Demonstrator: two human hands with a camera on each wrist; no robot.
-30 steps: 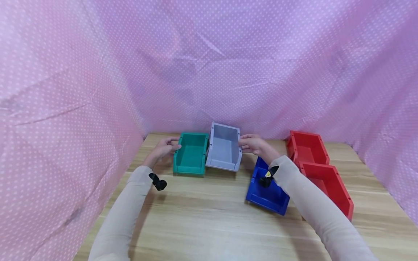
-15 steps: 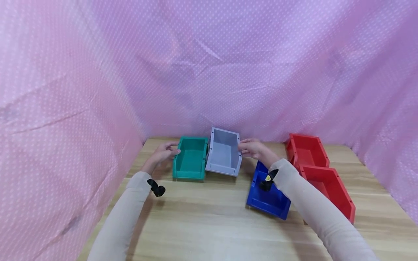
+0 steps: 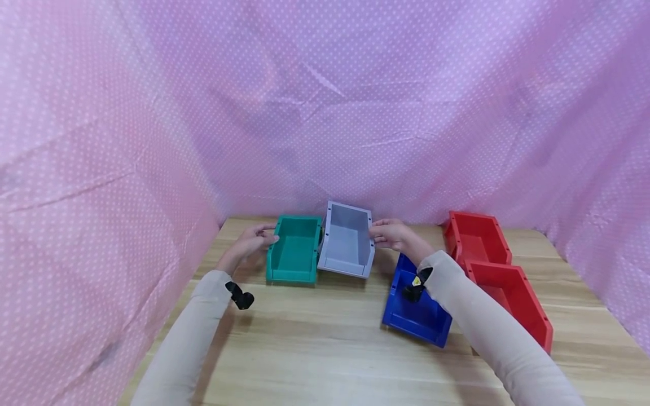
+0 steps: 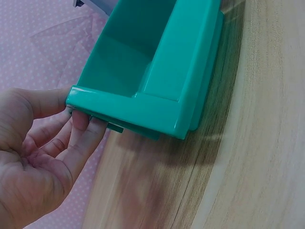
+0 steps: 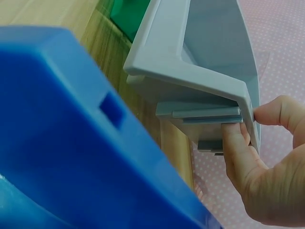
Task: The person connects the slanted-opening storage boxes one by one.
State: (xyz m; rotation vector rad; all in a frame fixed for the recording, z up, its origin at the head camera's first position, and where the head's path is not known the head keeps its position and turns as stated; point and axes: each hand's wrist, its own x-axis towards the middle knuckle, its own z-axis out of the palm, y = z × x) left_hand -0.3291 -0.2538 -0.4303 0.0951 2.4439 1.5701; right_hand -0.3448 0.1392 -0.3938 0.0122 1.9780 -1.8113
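In the head view, a green open-front storage bin (image 3: 294, 256) and a grey storage bin (image 3: 347, 245) sit side by side at the back of the table. My left hand (image 3: 249, 242) pinches the green bin's left wall. The left wrist view shows its thumb on the rim of the green bin (image 4: 128, 107) and its fingers tucked under the outer edge. My right hand (image 3: 395, 234) grips the grey bin's right wall, its thumb at the rim and fingers beneath the side ledge (image 5: 207, 112). The grey bin is slightly turned relative to the green one.
Below my right forearm lies a blue bin (image 3: 413, 324), partly covered by the sleeve. Two red bins, one farther back (image 3: 477, 239) and one nearer (image 3: 520, 299), stand to the right on the wooden table (image 3: 304, 349). A pink dotted cloth (image 3: 325, 113) hangs behind and around.
The head view has tilted slightly, so everything appears a little lower. Both hands keep their hold on the green and grey bins, which stay side by side.
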